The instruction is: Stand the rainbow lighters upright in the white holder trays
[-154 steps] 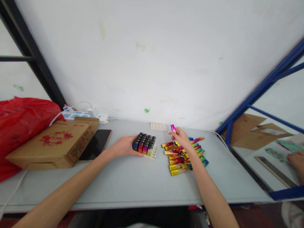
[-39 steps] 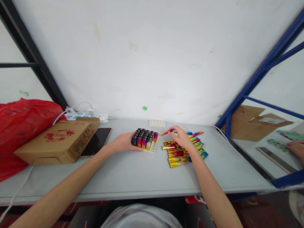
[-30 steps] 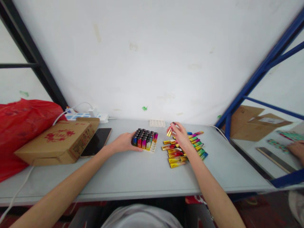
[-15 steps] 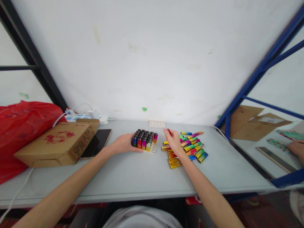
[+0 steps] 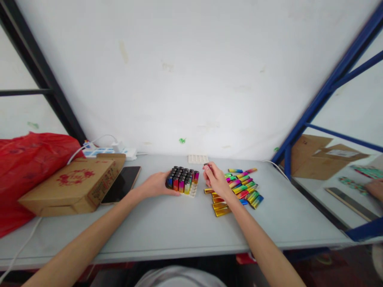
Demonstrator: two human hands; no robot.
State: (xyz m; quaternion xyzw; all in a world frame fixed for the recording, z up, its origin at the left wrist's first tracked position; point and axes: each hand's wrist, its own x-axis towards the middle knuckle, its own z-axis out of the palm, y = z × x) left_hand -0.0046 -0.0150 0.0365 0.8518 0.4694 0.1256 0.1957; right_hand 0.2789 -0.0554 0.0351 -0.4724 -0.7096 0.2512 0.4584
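Note:
Rows of upright lighters with black tops and shiny coloured bodies stand in a white tray. At the tray's right side several round holes hold no lighter. My left hand is wrapped around the left side of the lighter block. My right hand is raised just right of the tray, fingers closed on a lighter; only its dark end shows. Below and beyond my right hand lies a loose pile of metallic rainbow lighters, partly covered by the hand and forearm.
A second white tray lies at the wall. To the left are a cardboard box, a phone, a power strip and a red bag. Beyond the blue frame, another person's hand shows.
My right hand has turned and drawn its fingers inward, with the lighter's dark end now at the fingertips. My left hand still holds the tray of lighters. The view has tipped slightly.

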